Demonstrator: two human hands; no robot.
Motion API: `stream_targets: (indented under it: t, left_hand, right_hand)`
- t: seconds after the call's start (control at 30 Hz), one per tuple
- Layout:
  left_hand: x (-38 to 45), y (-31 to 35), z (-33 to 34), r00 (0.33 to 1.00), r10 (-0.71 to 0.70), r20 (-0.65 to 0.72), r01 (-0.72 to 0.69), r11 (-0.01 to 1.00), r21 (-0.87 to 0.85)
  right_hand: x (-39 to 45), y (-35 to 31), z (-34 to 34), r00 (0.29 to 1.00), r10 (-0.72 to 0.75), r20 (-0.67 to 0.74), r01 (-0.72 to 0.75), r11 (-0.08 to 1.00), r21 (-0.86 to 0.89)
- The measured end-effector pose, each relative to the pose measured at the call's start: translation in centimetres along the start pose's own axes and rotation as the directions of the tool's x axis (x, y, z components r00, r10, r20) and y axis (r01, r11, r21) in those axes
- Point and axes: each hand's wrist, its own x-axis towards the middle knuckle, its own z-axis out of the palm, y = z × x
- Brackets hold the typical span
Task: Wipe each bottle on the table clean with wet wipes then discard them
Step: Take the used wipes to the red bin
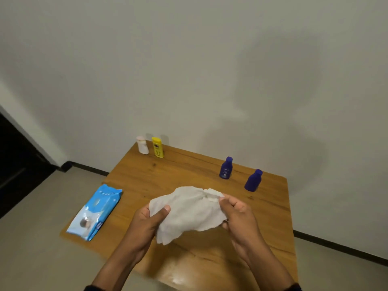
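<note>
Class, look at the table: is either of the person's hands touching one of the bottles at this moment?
No: both the left hand and the right hand grip the white wet wipe, and every bottle stands apart.

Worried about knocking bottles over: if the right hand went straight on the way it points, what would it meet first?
Probably nothing: the right hand points between the two pairs of bottles; the nearer dark blue plastic bottle stands to its right. Depth is unclear.

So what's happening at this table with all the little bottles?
A person holds a white wet wipe spread between both hands, left hand and right hand, above the wooden table. Four bottles stand untouched: white, yellow and two blue. The wipes pack lies at left.
</note>
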Motion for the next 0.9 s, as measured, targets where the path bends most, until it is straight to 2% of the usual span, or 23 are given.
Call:
stream_targets:
  t: [0.1,0.23,0.37,0.5,0.63,0.8,0.9]
  left_hand:
    - [-1.8,0.2,-4.7,0.997,0.042,-0.058,-0.045,0.998,-0.046]
    - [-5.7,0.4,-12.3,0.990,0.070,-0.123,-0.078,0.995,-0.065]
    - [-10.0,0.7,-19.1,0.987,0.086,-0.135,-0.092,0.995,-0.035]
    - [-13.0,1.5,-24.3,0.966,0.123,-0.229,-0.129,0.992,-0.013]
    - [-14.2,2.3,-28.2,0.931,0.176,-0.321,-0.184,0.983,0.006]
    - [-13.1,3.2,-31.4,0.914,0.191,-0.357,-0.205,0.979,-0.003]
    - [-11.3,3.7,-33.4,0.914,0.181,-0.364,-0.188,0.982,0.017]
  right_hand:
    - [-1.2,1.8,3.3,0.999,0.035,-0.040,-0.036,0.999,-0.029]
    - [-3.9,4.4,10.4,0.998,0.064,-0.010,-0.064,0.998,0.003]
    - [-7.0,6.7,18.3,0.979,0.158,0.127,-0.179,0.969,0.170]
    - [-9.3,8.2,24.2,0.957,0.207,0.203,-0.248,0.947,0.203]
    - [-9.8,8.4,27.9,0.939,0.204,0.278,-0.282,0.918,0.279]
    - [-7.9,8.7,31.6,0.907,0.230,0.354,-0.352,0.876,0.331]
    - [-6.0,9.2,33.8,0.840,0.235,0.490,-0.448,0.809,0.380]
